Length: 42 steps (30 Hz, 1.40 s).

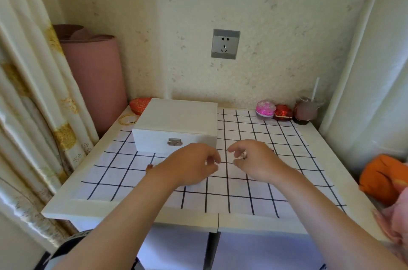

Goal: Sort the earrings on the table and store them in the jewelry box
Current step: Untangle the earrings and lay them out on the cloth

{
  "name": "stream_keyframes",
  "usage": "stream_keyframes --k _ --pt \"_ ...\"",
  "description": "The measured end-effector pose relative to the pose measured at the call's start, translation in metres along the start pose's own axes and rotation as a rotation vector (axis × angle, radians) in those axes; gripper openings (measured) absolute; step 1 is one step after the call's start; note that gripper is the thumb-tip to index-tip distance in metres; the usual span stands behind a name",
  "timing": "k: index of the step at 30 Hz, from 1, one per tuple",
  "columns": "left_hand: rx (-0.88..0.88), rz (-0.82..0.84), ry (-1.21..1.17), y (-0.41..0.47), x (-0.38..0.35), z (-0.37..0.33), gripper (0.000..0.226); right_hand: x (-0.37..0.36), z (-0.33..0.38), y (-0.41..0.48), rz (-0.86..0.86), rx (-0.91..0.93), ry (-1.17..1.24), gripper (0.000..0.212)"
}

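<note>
White jewelry box (176, 119) crosswise, clasp (174, 142) nearward — left hand (194, 167) curled, right hand (256, 162) perhaps pinching earring (244, 155)

Too small to tell: glinting thing (244, 155) at right hand (256, 162); reddish bit (149, 167) by left wrist (164, 173).

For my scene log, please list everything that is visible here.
jewelry box: 1, white, back left
checked cloth: 1, white-black, on table
earring: 1, reddish, cloth's left part
oval case: 1, red, behind box
thin ring: 1, golden, left of box
round container: 1, pink, back right
small box: 1, red, beside it
cup with straw: 1, clear, back right
wall socket: 1, grey, wall
left hand: curled, over cloth
right hand: pinching small shiny item
</note>
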<state>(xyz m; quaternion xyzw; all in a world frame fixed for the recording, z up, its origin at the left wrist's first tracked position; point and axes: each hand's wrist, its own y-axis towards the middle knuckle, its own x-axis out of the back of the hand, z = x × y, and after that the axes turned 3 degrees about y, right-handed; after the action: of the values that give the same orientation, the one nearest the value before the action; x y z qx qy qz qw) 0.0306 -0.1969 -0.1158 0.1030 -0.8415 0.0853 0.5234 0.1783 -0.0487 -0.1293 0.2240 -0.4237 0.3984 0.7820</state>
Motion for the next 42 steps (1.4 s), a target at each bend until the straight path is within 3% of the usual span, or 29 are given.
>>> stream_keyframes --k 6,15,22,26,30,37,42 --pt "-0.083 -0.012 0.011 0.052 -0.027 -0.041 0.028 0.029 -0.048 -0.009 0.001 -0.116 -0.214 0.031" --pt "0.019 -0.025 0.326 0.110 -0.065 -0.053 0.037 0.037 -0.080 -0.004 0.006 -0.066 -0.207 0.014" --pt "0.038 -0.020 0.129 0.126 -0.064 -0.048 0.034 0.049 -0.093 0.007 0.003 -0.105 -0.075 0.022" --pt "-0.031 -0.077 0.179 0.122 -0.057 -0.050 0.029 0.054 -0.095 0.008 0.002 -0.093 -0.078 0.020" --pt "-0.094 -0.030 0.174 0.110 -0.054 -0.057 0.011 0.045 -0.090 0.006 0.031 -0.061 -0.174 0.015" --pt "-0.124 -0.019 0.193 0.104 -0.062 -0.060 0.016 0.040 -0.088 0.007 0.001 -0.051 -0.271 0.012" --pt "-0.178 -0.035 0.215 0.099 -0.063 -0.058 0.012 0.035 -0.088 0.005 -0.015 -0.041 -0.205 0.015"
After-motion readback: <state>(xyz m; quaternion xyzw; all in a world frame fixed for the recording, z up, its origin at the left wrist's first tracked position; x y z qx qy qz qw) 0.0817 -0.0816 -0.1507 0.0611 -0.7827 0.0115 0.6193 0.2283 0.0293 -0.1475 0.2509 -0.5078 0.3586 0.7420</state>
